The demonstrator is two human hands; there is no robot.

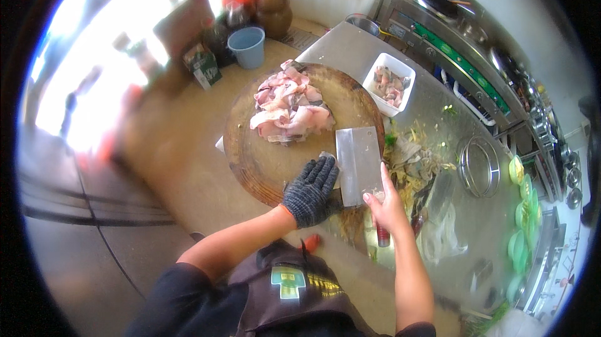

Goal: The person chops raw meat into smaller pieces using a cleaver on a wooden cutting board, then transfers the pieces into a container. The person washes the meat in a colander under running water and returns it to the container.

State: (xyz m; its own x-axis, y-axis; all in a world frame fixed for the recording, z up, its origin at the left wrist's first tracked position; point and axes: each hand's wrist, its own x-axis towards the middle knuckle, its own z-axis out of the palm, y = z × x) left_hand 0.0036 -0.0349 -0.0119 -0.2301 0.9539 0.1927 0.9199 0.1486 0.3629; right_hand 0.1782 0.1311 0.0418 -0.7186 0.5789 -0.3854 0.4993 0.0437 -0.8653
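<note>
A heap of pale pink fish slices [293,107] lies on the back left of a round wooden chopping block [352,92]. My left hand [311,192], in a dark grey knit glove with an orange cuff, lies flat over the block's near edge, fingers together and pointing away from me. A small pale piece shows at its fingertips. My bare right hand [387,205] holds a cleaver [359,163] by its red handle; the broad blade lies over the block's right side, close to the gloved fingers. What is under the left palm is hidden.
A white plastic tub [393,107] with fish pieces stands beyond the block on a steel table [338,43]. Scraps and a cloth [413,156] lie right of the block, near round metal rings [479,166]. A blue bucket [247,50] stands at the back left.
</note>
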